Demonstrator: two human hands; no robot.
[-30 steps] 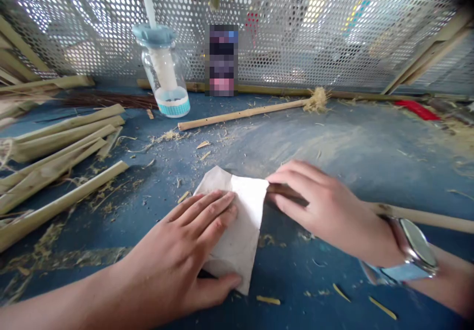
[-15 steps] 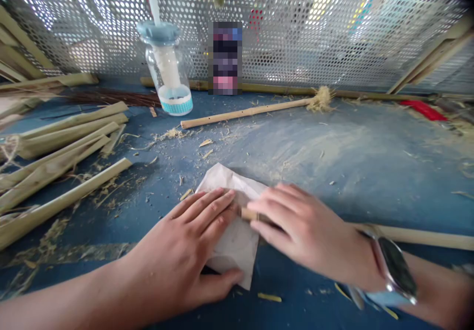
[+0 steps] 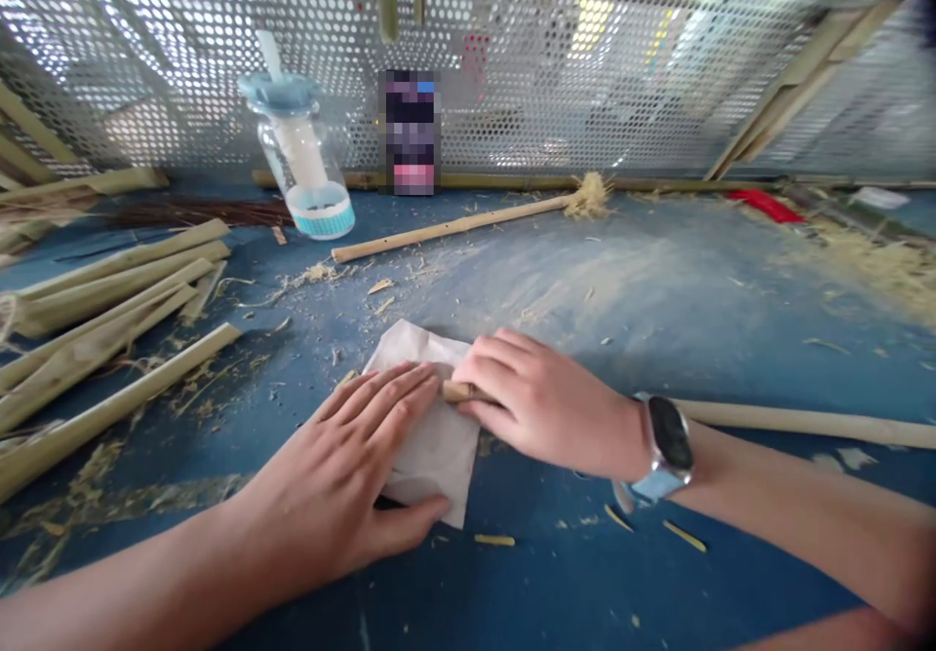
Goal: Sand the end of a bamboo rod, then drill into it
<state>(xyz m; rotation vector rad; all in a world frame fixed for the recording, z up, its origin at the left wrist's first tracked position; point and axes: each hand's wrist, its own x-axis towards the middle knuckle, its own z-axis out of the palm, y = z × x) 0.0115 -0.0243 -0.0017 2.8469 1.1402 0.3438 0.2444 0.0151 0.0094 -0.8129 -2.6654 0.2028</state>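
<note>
Paper (image 3: 437, 454), best pinned flat: left hand (image 3: 343, 461) atop, fingers together, thumb apart; right hand (image 3: 545, 400) pinching stick (image 3: 457, 392), best level.

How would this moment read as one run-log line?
left hand: flat on paper | right hand: grips stick, tip over paper | bottle: standing beyond

The left hand (image 3: 362, 451) covers part of the paper (image 3: 439, 446), and the right hand (image 3: 523, 393) hides most of the stick (image 3: 458, 392) it grips, so whether that joins the pale pole (image 3: 811, 420) cut off by the right edge cannot be told. Blocky blurring masks the phone-shaped thing (image 3: 413, 134), and shapes behind the perforated screen (image 3: 504, 66) are too unclear to name. The bamboo strips (image 3: 109, 290) run past the left edge, their far ends out of sight.
</note>
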